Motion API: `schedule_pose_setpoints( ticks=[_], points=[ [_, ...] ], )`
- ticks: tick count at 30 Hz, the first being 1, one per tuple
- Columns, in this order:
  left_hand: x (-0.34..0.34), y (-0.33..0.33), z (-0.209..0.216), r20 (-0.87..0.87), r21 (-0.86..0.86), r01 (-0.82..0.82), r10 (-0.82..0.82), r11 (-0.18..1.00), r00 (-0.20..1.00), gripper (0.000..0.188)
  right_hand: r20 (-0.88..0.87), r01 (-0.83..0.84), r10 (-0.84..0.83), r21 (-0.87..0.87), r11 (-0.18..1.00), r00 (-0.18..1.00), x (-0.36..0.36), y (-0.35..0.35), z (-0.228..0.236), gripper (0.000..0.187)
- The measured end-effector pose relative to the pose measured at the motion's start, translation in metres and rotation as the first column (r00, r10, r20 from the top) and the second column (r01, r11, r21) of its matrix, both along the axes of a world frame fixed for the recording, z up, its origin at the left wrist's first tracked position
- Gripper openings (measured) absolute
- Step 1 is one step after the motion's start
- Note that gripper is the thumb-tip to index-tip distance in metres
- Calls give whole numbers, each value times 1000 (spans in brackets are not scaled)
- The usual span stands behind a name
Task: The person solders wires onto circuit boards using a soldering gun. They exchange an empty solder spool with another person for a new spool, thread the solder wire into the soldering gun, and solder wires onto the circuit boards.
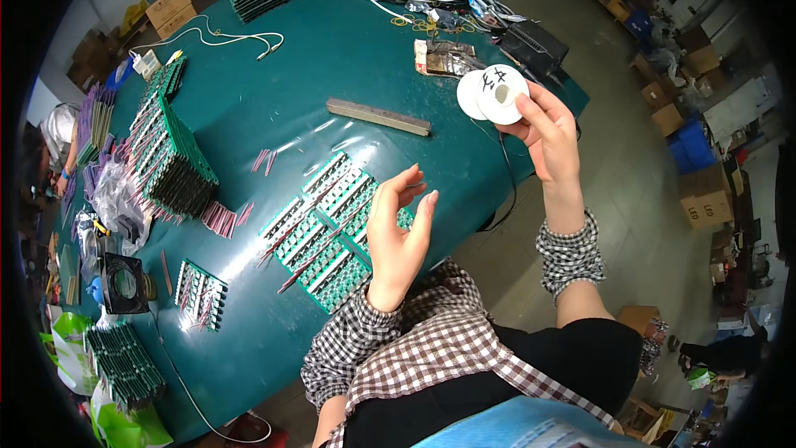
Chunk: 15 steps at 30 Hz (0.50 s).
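My right hand [547, 137] is raised over the table's right edge, its thumb and fingers closed on a white spool [489, 104] with dark handwriting on its face. Thin wire seems to hang below the spool. Lower and nearer, my left hand [393, 241] is empty, its thumb spread from the bent fingers. It hovers over green circuit board panels [319, 241] laid side by side, hiding part of them. Reddish wires lie along these panels. Beyond my left hand rests a long greyish bar [379, 116].
The green-topped table [290, 91] bears a tall stack of wired boards [178, 166] at left, a black fan [124, 282] and a smaller board [201, 294]. Cables and a black box [532, 46] crowd the far right. Another person's hand [62, 182] shows at the left edge.
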<state>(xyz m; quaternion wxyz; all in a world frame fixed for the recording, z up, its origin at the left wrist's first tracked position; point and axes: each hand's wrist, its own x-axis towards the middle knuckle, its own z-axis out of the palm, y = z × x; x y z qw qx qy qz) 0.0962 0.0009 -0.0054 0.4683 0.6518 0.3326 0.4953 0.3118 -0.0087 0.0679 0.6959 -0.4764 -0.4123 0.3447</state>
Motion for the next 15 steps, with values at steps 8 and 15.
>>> schedule_pose_setpoints(
  ticks=[8, 15],
  points=[
    [-9, -4, -4, 8, -165, 55, -54, 985, 999, 31, -64, 47, -50, -60, 997, 997, 25, 5, 6, 35],
    [17, -16, 12, 165, -171, 216, -188, 961, 968, 13, -141, 242, -242, -22, 970, 960, 91, -13, 30, 29]
  ],
)
